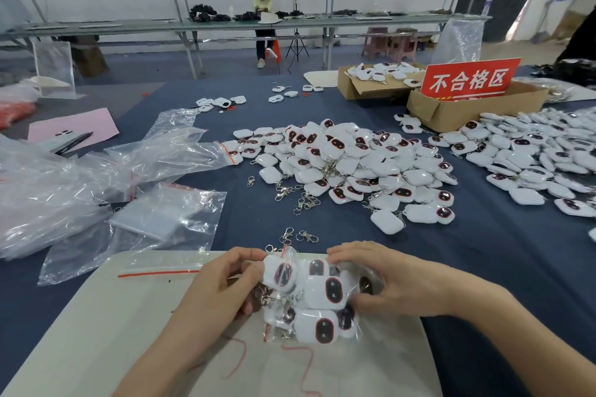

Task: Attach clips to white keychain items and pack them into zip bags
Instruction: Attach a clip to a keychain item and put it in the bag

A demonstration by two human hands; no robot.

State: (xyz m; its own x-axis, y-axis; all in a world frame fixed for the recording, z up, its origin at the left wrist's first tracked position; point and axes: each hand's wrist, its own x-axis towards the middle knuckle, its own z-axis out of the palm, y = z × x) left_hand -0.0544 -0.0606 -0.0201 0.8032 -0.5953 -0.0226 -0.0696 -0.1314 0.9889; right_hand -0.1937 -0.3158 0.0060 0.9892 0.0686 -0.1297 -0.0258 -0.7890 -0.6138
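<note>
- Risk: the filled zip bag (309, 296), near centre on the pale board (113, 332), looks bulging; a keychain could slip out at its left mouth if the seal is pressed unevenly.
- Left hand (222, 284): fingers curled narrow, pinching the bag's left end.
- Right hand (383, 277): fingers spread moderately, pressing the bag's right side.
- Loose clips (300, 235) lie just beyond.
</note>
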